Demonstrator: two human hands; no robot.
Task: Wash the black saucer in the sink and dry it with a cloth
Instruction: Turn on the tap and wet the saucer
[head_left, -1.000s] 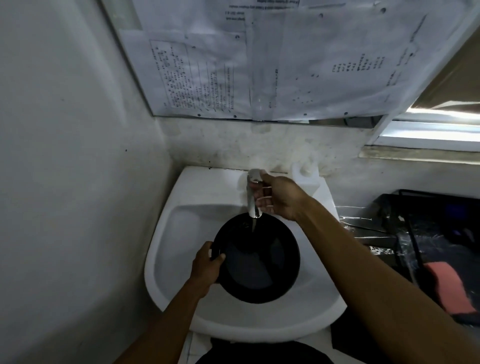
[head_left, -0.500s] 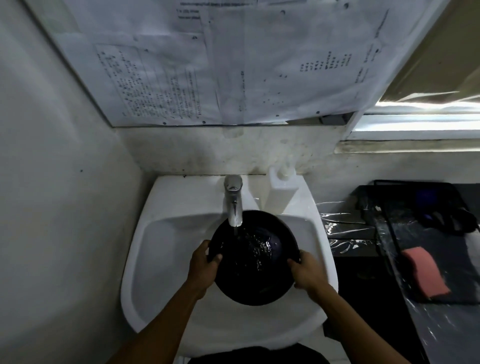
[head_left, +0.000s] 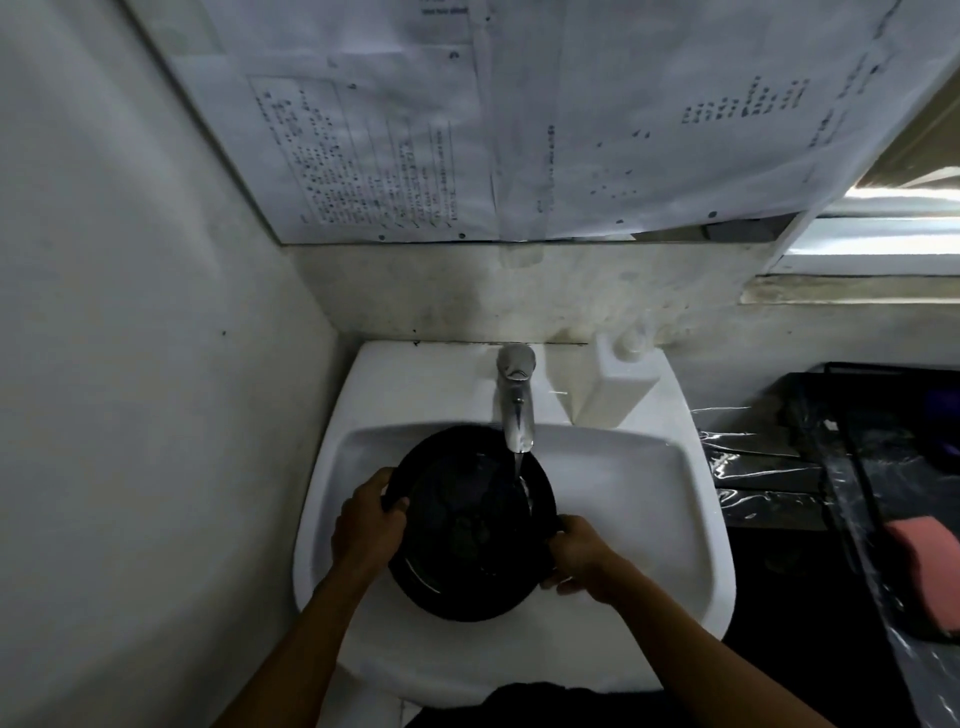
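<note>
The black saucer (head_left: 470, 525) sat between the two hands, over the white sink (head_left: 623, 493), with water from the tap (head_left: 515, 402) falling on it. The left hand (head_left: 366, 525) gripped its left edge and the right hand (head_left: 582, 556) gripped its right edge. A white bottle (head_left: 615, 384) stood past the right hand, beside the tap.

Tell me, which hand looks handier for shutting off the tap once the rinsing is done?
Probably the right hand. It grips the round black saucer at its right rim, on the same side as the running chrome tap, while the left hand holds the far left rim and could steady the saucer alone.
</note>
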